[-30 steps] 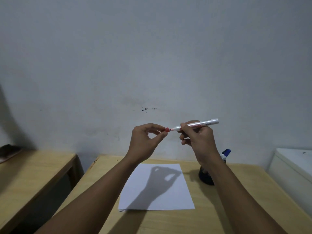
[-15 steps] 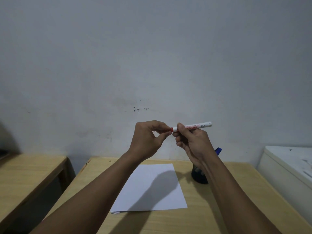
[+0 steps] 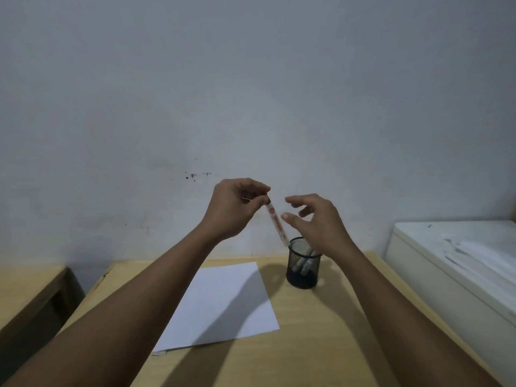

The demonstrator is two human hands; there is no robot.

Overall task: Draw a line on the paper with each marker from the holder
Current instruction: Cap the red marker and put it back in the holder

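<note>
Hanging almost upright, the white marker with red print (image 3: 276, 220) is pinched at its top end by the fingertips of the left hand (image 3: 234, 208), its lower end dipping to the rim of the black mesh holder (image 3: 303, 270). The marker slants a little, its bottom leaning toward the right. The right hand (image 3: 315, 222) hovers just beside it, fingers spread loosely and curled around nothing, its thumb tip close to the barrel; whether it touches I cannot tell. Other markers (image 3: 304, 263) stand inside the holder, seen through the mesh. A blank white sheet of paper (image 3: 223, 303) lies flat on the wooden table (image 3: 321, 344), just left of the holder, with both forearms' shadows falling across it.
</note>
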